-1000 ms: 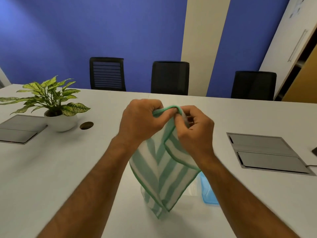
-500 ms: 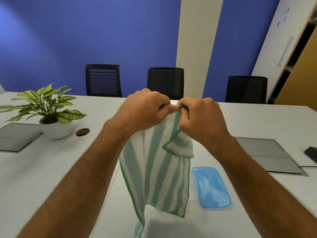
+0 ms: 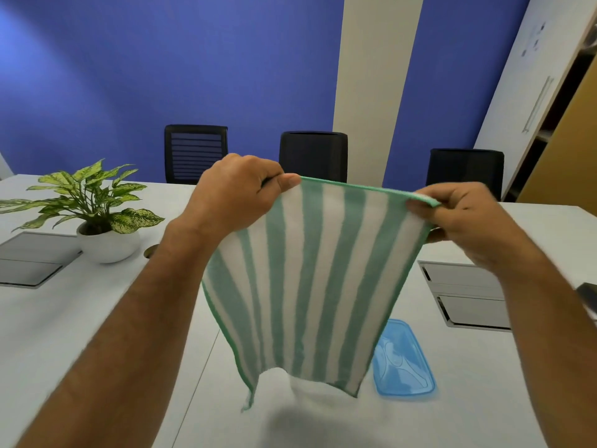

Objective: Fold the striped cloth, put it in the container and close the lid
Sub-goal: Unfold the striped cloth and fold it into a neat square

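The green and white striped cloth (image 3: pixel 316 279) hangs spread out flat in the air above the white table (image 3: pixel 97 318). My left hand (image 3: pixel 235 195) pinches its top left corner and my right hand (image 3: pixel 462 218) pinches its top right corner, with the top edge stretched between them. A blue plastic lid (image 3: pixel 403 360) lies flat on the table, partly behind the cloth's lower right corner. The container itself is hidden behind the cloth or out of view.
A potted plant (image 3: pixel 93 205) in a white pot stands at the left. Grey flaps are set into the table at the left (image 3: pixel 29 263) and the right (image 3: pixel 465 292). Three black chairs (image 3: pixel 313 155) line the far edge, before a blue wall.
My hands have moved apart from a bunched grip at the middle, so the crumpled cloth now hangs spread open. The view has tilted, and the blue lid shows more.
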Motion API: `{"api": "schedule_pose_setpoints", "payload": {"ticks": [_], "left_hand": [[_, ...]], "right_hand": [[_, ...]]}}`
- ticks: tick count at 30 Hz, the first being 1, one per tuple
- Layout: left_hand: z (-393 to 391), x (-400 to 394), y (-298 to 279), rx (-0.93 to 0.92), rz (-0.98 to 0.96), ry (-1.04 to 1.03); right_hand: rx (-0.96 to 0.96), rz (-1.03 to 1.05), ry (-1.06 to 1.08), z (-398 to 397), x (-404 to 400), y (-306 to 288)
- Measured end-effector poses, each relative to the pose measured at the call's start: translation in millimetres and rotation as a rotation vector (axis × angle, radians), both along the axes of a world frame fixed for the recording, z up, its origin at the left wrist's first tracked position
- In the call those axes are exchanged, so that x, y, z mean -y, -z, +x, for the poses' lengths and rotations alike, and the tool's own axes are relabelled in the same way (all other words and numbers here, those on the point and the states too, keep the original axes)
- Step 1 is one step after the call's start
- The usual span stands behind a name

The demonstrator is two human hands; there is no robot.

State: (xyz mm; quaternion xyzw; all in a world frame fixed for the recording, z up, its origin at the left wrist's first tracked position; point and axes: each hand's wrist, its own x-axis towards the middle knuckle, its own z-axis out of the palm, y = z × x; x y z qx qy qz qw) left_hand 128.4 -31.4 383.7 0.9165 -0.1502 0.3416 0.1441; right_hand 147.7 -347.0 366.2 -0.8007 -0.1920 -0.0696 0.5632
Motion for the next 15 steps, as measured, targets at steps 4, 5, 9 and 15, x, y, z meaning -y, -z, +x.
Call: {"api": "schedule_pose_setpoints", "payload": {"ticks": [4, 5, 9, 15], "left_hand": [[5, 0, 3, -0.049, -0.049, -0.045], [6, 3, 5, -0.047, -0.045, -0.062], [10, 14, 13, -0.04, -0.099, -0.105], [13, 50, 10, -0.136, -0.49, 0.24]], "right_hand": [[0.004, 0.357, 0.033, -1, -9, -6], [0.006, 0.41, 0.054, 0, -16, -7], [0.067, 0.435, 0.105, 0, -41, -15], [0.254, 0.081, 0.204, 2, -62, -20]]}}
